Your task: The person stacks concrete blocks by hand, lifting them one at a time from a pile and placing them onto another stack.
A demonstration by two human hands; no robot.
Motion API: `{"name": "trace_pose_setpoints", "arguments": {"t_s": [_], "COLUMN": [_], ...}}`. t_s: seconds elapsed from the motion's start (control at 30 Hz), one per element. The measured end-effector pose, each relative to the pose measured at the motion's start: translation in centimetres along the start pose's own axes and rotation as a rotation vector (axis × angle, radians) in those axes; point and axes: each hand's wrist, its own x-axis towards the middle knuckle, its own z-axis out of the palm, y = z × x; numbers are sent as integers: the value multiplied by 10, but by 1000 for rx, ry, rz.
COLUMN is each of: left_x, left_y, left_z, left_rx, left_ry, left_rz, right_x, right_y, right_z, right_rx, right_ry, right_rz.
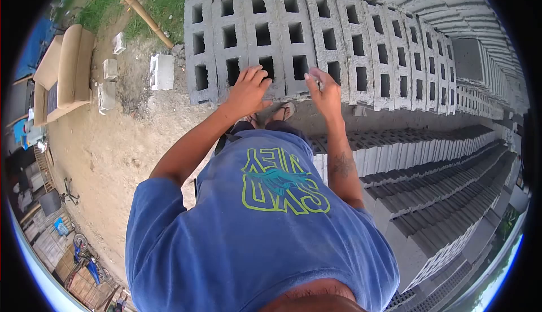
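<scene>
The fingers of the left hand (248, 89) are bent and lie close together over the near end of a grey hollow concrete block (262, 35). Their tips reach the edge of its nearest square hollow. Whether they hook down into that hollow cannot be told. The fingers of the right hand (324, 91) are held side by side and slightly curled, with the thumb a little apart. They clasp nothing that can be seen, and sit just at the near end of the neighbouring block (296, 33) to the right.

That placing looks sensible. The hollows and the thin webs between them give the only real purchase on such rough, heavy pieces. Two hands set apart at one end would share the weight evenly.

Both wrists are lifted and both forearms angle forward from a blue T-shirt with yellow-green lettering (265, 222). The elbows are bent, and the left one is pushed out to the left. The right forearm carries a dark tattoo (342, 164). A sandalled foot (284, 110) shows directly below the hands.

The two blocks stand in a tight row of like blocks, hollows upward, and the row runs away to the far right. Lower rows of blocks (440, 159) step down on the right. On the sandy ground to the left lie a few loose blocks (162, 70), with a beige upholstered sofa (65, 72) beyond them and a slanting wooden pole (138, 8) at the far left.
</scene>
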Motion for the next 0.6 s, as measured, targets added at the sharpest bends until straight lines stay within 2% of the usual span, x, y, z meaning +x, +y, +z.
{"name": "trace_pose_setpoints", "arguments": {"t_s": [0.03, 0.17, 0.23, 0.3, 0.37, 0.4, 0.5, 0.6], "left_x": [0, 11, 21, 29, 35, 37, 42, 42], "left_y": [1, -7, -16, -21, -29, -32, -38, -42], "left_z": [6, 16, 17, 17, 22, 23, 27, 26], "left_rx": [11, 131, 136, 126, 102, 83, 36, -27], "left_ry": [36, -44, -69, -272, -275, -277, -272, -297], "left_rz": [64, 117, 168, 200, 262, 305, 327, 334], "right_x": [5, 7, 12, 19, 26, 27, 27, 26], "right_y": [1, -7, -12, -24, -37, -32, -29, -29], "right_z": [12, 48, 59, 64, 67, 77, 97, 112], "right_rx": [-50, -176, -289, -337, -451, -528, -635, -751], "right_ry": [-5, -68, -137, -136, -244, -266, -179, -81], "right_rz": [-73, -32, 54, 79, 293, 317, 418, 432]}}
